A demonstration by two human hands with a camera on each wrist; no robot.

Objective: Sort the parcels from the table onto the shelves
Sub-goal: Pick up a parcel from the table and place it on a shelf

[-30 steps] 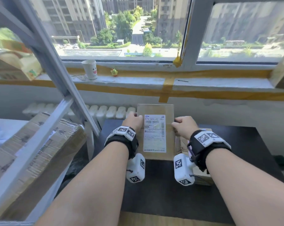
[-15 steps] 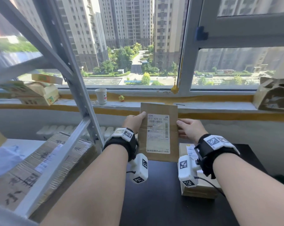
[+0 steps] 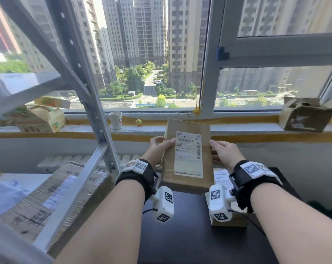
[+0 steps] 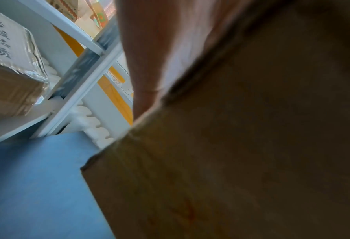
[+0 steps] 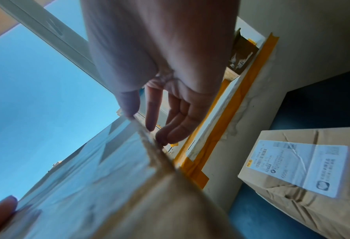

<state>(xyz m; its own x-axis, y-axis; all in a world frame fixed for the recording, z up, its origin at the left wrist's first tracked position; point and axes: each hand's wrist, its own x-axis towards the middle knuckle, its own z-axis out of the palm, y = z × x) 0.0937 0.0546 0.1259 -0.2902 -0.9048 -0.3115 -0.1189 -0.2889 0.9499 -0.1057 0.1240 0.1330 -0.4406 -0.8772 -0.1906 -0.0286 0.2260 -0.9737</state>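
A flat brown parcel [image 3: 188, 155] with a white label is held upright above the black table [image 3: 190, 235], its label facing me. My left hand [image 3: 162, 143] grips its left edge, thumb on the front and fingers behind. On the right edge my right hand [image 3: 215, 149] pinches it; the right wrist view shows the thumb on the front of the parcel [image 5: 108, 194] and the fingers [image 5: 170, 127] at its side. In the left wrist view the parcel [image 4: 251, 145] fills most of the picture. A second labelled parcel [image 5: 305, 169] lies on the table below my right wrist.
A grey metal shelf rack [image 3: 96, 130] stands at the left, with a large taped box [image 3: 52, 193] on its shelf. The window sill carries a paper cup [image 3: 115, 120], a printed carton [image 3: 43, 115] and an open cardboard box [image 3: 304, 117].
Both hands have lifted the parcel off the table and tipped it upright, up to sill height. My head has tilted up, bringing more of the window into view.
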